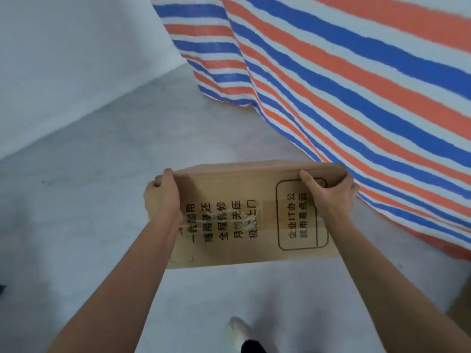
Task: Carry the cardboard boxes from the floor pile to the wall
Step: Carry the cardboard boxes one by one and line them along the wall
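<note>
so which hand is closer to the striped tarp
Right. The right hand grips the box's right end, just beside the striped tarp. The left hand grips the box's left end, on the far side from the tarp.

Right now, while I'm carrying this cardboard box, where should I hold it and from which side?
Take the cardboard box by its two short ends, one hand from each side, as the left hand and right hand do here: thumbs on the printed top, fingers curled round the ends. It is wide and flat, so an end-to-end grip likely keeps it level.
</note>
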Tool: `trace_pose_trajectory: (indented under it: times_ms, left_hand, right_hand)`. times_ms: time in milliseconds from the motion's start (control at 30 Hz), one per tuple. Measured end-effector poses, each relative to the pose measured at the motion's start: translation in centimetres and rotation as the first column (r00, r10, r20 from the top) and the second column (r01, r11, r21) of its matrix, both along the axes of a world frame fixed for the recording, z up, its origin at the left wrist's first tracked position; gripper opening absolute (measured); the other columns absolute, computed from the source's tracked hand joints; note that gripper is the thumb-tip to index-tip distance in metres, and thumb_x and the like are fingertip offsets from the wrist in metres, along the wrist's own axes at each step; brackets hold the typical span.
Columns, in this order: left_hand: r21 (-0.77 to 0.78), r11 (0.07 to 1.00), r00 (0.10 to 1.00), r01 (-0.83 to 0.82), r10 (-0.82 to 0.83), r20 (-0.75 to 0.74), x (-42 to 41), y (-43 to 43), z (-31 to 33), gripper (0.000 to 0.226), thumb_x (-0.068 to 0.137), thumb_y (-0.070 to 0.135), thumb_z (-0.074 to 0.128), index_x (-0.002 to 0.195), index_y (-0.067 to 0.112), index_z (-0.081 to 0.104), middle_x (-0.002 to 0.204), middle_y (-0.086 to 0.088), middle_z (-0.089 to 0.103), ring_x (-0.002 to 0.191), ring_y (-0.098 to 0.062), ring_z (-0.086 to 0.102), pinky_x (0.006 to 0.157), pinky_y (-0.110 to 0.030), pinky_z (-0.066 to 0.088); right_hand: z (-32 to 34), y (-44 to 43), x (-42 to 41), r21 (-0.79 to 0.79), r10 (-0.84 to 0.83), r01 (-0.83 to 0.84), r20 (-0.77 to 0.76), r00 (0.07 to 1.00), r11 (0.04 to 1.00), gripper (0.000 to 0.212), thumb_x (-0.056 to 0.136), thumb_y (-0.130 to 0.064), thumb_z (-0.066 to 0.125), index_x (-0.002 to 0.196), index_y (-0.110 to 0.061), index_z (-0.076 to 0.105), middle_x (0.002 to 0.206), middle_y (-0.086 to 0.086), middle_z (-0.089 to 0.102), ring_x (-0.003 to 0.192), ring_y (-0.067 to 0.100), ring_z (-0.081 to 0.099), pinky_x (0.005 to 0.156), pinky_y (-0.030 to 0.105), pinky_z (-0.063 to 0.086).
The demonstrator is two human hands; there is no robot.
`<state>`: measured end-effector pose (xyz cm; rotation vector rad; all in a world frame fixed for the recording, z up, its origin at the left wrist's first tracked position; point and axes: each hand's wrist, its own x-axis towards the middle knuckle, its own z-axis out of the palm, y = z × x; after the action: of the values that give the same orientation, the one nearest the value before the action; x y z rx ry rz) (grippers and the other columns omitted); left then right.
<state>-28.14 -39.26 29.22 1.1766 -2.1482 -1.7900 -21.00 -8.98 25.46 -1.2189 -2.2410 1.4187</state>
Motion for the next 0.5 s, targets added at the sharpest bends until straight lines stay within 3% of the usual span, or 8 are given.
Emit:
trace_pose_trajectory:
  times_ms: [167, 367, 500]
  left_hand:
    - [-0.073, 0.99, 0.983, -0.123, 0.112, -0.147, -5.1, -8.5, 5.3, 0.059, 0.074, 0.064, 0.059, 0.117, 0.023, 0.061, 0.111, -0.001, 0.064, 0.104, -0.025, 0.058, 0.099, -0.049, 0.047]
    - [-0.023, 0.979, 0.945, -0.202, 0.189, -0.267, -12.5, -16.5, 8.5, 0.053, 0.068, 0.064, 0.065, 0.105, 0.026, 0.061, 0.099, 0.007, 0.065, 0.1, -0.02, 0.061, 0.097, -0.049, 0.05]
    - [-0.023, 0.95, 0.913, -0.311, 0.292, -0.285, -18.4, -21.8, 11.1, 0.054, 0.061, 0.067, 0.065, 0.1, 0.031, 0.06, 0.099, 0.007, 0.064, 0.097, -0.02, 0.062, 0.091, -0.051, 0.054]
  right_hand:
    - [5.6, -8.2, -10.2, 0.099, 0.166, -0.157, -0.099, 0.981, 0.983, 0.134, 0.057, -0.079, 0.078, 0.157, -0.02, 0.011, 0.158, 0.007, 0.024, 0.147, 0.032, 0.025, 0.119, 0.059, 0.023]
    - [8.2, -15.7, -22.6, 0.115, 0.299, -0.281, -0.209, 0.931, 0.953, 0.144, 0.047, -0.088, 0.074, 0.157, -0.018, 0.011, 0.16, 0.006, 0.021, 0.148, 0.03, 0.024, 0.121, 0.059, 0.019]
    - [10.6, -21.9, -32.2, 0.117, 0.405, -0.388, -0.269, 0.874, 0.914, 0.136, 0.053, -0.083, 0.076, 0.156, -0.018, 0.015, 0.159, 0.004, 0.025, 0.147, 0.027, 0.026, 0.121, 0.053, 0.017]
